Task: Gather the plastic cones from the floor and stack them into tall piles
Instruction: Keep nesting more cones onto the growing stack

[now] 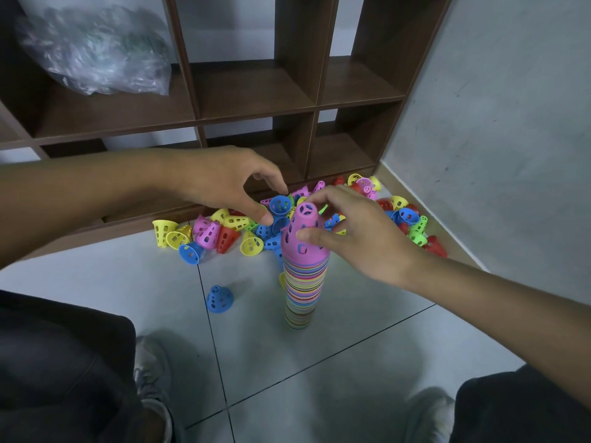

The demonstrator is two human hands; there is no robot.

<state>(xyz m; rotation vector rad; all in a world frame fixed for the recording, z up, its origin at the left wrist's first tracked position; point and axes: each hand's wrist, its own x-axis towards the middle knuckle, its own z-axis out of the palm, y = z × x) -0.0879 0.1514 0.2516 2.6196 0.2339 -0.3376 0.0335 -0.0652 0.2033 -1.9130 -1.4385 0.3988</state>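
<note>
The right hand (358,235) grips the pink cone (303,235) that caps the stack: its thumb presses the near side of the cone and its fingers curl over the flat, slotted top. The left hand (230,183) hangs just beside it, to the left and a little farther back, fingers loosely curled and thumb stretched toward the pink cone; it holds nothing, though the view is too tight to say whether the thumb tip touches the blue cone (280,205) lying open-mouthed right behind it.

The pink cone sits on a tall stack of cones (302,292) (thin rims in many colours, packed close), which stands upright on the grey tiled floor (367,314) between the person's knees.

Behind the stack, a loose pile of cones (224,231) in yellow, pink, blue, red and green lies tumbled along the foot of a dark brown wooden shelf unit (252,91) and into the corner by the grey wall (511,123). One single blue cone (219,298) rests apart, upright on its rim, left of the stack. A crumpled clear plastic bag (96,52) fills the upper left compartment of the shelf. Two pale shoes (153,372) show at the bottom edge.
</note>
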